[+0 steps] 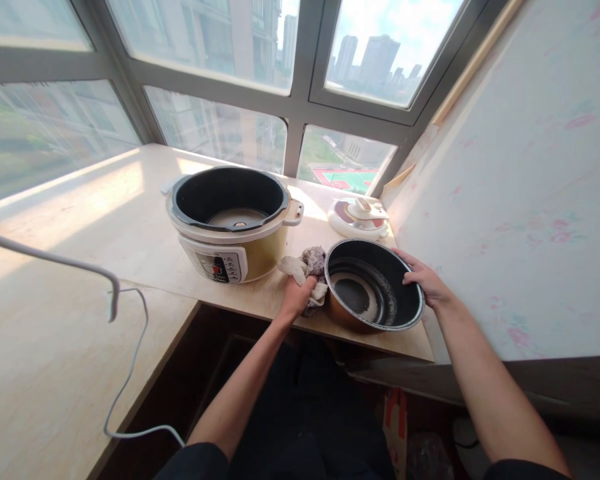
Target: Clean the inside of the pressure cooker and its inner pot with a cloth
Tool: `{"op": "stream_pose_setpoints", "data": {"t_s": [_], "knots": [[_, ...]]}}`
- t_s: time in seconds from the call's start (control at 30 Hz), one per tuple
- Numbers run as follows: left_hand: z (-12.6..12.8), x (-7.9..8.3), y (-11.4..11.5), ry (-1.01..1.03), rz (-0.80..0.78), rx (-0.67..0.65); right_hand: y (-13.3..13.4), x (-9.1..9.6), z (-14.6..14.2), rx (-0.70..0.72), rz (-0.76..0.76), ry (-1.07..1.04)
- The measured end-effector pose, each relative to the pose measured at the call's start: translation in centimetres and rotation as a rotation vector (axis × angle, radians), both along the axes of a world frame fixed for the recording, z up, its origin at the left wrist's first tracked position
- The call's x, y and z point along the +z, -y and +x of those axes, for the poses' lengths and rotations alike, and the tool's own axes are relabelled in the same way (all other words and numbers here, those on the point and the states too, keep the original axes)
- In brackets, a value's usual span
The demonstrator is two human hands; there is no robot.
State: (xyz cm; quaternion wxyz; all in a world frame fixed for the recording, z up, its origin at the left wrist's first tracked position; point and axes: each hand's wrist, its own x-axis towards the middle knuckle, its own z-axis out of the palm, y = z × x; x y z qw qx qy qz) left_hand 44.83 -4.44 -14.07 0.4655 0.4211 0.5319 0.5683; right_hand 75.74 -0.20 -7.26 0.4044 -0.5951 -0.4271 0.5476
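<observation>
Grey cable (55, 259) hangs at my far left, above a pale, wood-grained counter (40, 360). Next along, a round, gold-sided electric cooker body (263, 252) with a white collar and side handles stands upright on the counter, its control panel (215, 265) turned toward me and its black well open from above. Just right of it, my left hand (299, 297) is closed around a crumpled, grey-and-cream cloth (314, 259), whose folds bulge out past my thumb. Farther back sits a round, white lid (359, 217) with a reddish-brown top and a pale handle.

Right beside the cloth, at the counter's front edge, is a round metal inner pot (373, 287), tilted with its mouth toward me; I cannot tell whether its base touches the wood. Its outside is coppery brown, its rim bright silver, its lining black. Inside, a dull, pale crescent curves around the dark disc of the floor, and a speckled greyish band runs along the right of the wall. My right hand (427, 283) grips the rim at its right side, thumb over the inside, fingers outside and partly hidden. Beyond it rises a white, pink-flowered wall (545, 200).
</observation>
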Motion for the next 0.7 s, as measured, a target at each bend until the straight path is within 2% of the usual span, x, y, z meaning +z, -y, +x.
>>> {"op": "stream_pose_setpoints", "data": {"t_s": [0.23, 0.4, 0.6, 0.7], "knots": [[0.0, -0.2, -0.7, -0.004, -0.012, 0.019, -5.0, 0.4, -0.5, 0.134, -0.06, -0.036], [0.0, -0.1, -0.2, 0.001, 0.013, -0.004, -7.5, 0.4, -1.0, 0.156, -0.091, -0.008], [-0.5, -0.1, -0.3, 0.009, -0.08, 0.028, -8.5, 0.0, -1.1, 0.18, -0.026, 0.076], [-1.4, -0.4, -0.1, 0.065, -0.148, 0.003, -8.1, -0.4, -0.8, 0.161, 0.042, 0.025]]}}
